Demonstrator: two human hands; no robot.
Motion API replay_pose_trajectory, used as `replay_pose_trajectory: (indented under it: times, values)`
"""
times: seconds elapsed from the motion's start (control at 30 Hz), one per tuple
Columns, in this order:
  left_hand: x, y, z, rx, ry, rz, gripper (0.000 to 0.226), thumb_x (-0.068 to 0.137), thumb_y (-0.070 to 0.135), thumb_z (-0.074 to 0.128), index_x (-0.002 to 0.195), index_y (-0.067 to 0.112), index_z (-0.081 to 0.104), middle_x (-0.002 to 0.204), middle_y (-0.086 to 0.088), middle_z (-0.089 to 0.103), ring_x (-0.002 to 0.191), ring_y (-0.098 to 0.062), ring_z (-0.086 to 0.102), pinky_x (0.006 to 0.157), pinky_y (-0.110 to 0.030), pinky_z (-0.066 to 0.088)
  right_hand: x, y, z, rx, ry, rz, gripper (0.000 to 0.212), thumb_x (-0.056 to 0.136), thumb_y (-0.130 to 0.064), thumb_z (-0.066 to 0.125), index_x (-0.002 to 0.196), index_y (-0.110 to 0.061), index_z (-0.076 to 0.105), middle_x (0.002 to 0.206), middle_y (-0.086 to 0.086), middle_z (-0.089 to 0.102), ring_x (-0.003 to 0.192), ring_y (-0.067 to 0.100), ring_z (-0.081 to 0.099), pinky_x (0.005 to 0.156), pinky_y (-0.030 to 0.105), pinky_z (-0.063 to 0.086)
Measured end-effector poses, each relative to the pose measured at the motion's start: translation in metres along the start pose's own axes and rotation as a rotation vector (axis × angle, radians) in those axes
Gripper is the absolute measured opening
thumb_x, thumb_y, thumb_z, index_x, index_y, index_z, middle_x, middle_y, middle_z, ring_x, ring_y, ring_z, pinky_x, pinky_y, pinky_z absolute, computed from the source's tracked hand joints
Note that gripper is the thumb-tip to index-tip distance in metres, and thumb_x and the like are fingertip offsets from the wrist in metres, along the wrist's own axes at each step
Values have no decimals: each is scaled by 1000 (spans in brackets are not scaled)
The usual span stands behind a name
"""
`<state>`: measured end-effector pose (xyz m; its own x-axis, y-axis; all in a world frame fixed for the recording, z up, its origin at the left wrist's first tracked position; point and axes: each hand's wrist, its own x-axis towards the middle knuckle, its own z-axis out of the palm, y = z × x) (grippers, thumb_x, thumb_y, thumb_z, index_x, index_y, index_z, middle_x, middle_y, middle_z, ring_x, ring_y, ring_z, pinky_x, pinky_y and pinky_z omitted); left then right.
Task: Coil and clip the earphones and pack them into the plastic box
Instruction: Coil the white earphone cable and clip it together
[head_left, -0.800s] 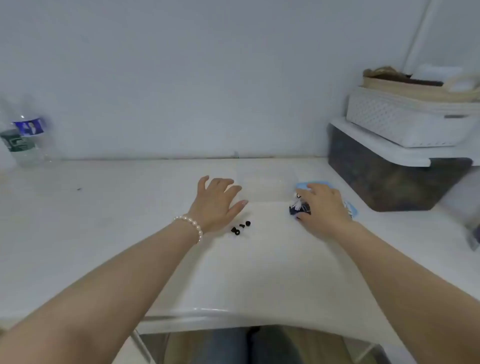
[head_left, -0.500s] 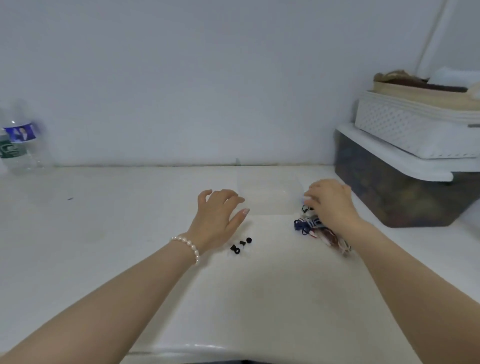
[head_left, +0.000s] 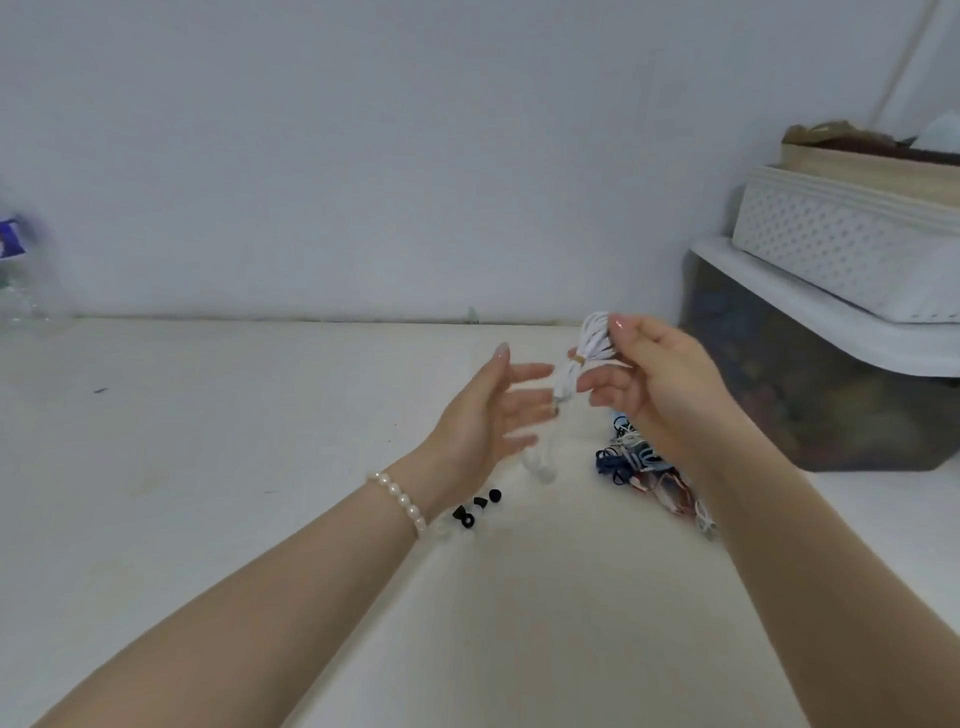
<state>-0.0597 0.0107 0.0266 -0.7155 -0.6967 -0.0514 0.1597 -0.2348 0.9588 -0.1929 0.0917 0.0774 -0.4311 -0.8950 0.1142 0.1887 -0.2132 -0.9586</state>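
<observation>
A bundle of white earphones (head_left: 592, 348), its thin cord looped and bound at the middle by a small tan band, is held above the desk (head_left: 260, 467) in the grip of the right hand (head_left: 660, 379), whose thumb and fingers are closed on the upper loops. The left hand (head_left: 488, 410) is held open just beside the hanging end, fingers straight and blurred. A tangle of blue, white and red cords (head_left: 644, 467) is seen on the smooth pale desk, partly hidden by the right wrist. Small black rubber ear tips (head_left: 475, 509) lie near the left wrist. The plastic box cannot be made out.
</observation>
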Motion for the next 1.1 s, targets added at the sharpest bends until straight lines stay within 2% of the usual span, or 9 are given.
replay_pose_trajectory:
  times: [0.1, 0.23, 0.43, 0.6, 0.7, 0.8, 0.9, 1.0, 1.1]
  values:
    - [-8, -7, -1, -184, -165, -201, 48, 89, 48, 37, 102, 8, 60, 87, -15, 68, 78, -29, 66, 76, -39, 52, 2, 19, -4, 185, 12, 85, 21, 96, -16, 41, 86, -3, 53, 76, 14, 68, 57, 24, 66, 51, 28, 54]
    - [-10, -18, -8, -235, -114, -210, 23, 91, 21, 44, 96, 6, 60, 71, -8, 63, 54, -15, 59, 51, -24, 50, 3, 38, -20, 268, 71, 192, 18, 90, -14, 39, 84, -6, 53, 76, 12, 66, 57, 25, 66, 52, 26, 53]
    - [0, -19, -26, -196, 28, -134, 11, 87, -2, 53, 91, 0, 63, 76, -10, 64, 57, -13, 64, 57, -22, 54, -4, 57, -37, 165, 93, 202, 17, 59, -12, 39, 60, -10, 56, 57, 9, 60, 44, 19, 54, 41, 20, 39]
    - [0, -30, -27, 8, 25, -35, 13, 86, 0, 57, 94, 1, 67, 77, -7, 67, 58, -11, 64, 58, -21, 54, -6, 70, -37, -222, 14, 180, 28, 83, -21, 54, 60, -5, 57, 49, 9, 53, 42, 20, 44, 38, 22, 34]
    - [-4, -33, -28, 157, 10, -19, 10, 79, 3, 65, 87, 8, 70, 72, -3, 71, 59, -11, 65, 57, -19, 52, -9, 78, -34, -658, -75, 64, 35, 70, -41, 67, 66, -6, 64, 51, 7, 59, 44, 16, 53, 47, 24, 44]
    - [-6, -36, -27, 217, 33, -23, 9, 74, 7, 71, 83, 9, 70, 68, -1, 71, 60, -11, 66, 57, -19, 51, -15, 87, -29, -855, -117, -65, 36, 64, -55, 63, 81, -25, 72, 71, -4, 69, 62, 4, 63, 61, 18, 48]
    - [-7, -38, -24, 175, 44, -12, 13, 68, 10, 74, 79, 7, 69, 72, -7, 70, 60, -12, 65, 56, -19, 50, -20, 90, -23, -726, -153, -176, 20, 73, -30, 70, 93, -27, 72, 84, -11, 72, 80, -1, 64, 71, 14, 48]
    - [-9, -39, -21, 96, 19, -7, 25, 61, 15, 74, 81, 2, 66, 73, -9, 70, 64, -14, 66, 58, -19, 51, -24, 90, -17, -634, -132, -225, 22, 76, -9, 70, 88, -27, 72, 84, -12, 73, 80, 5, 67, 71, 17, 52]
    - [-10, -37, -20, 56, -34, -8, 11, 77, 7, 66, 85, 0, 67, 77, -6, 71, 70, -13, 68, 63, -18, 52, -24, 87, -16, -586, -104, -234, 23, 74, -5, 70, 78, -27, 72, 73, -16, 72, 72, 1, 67, 70, 11, 49]
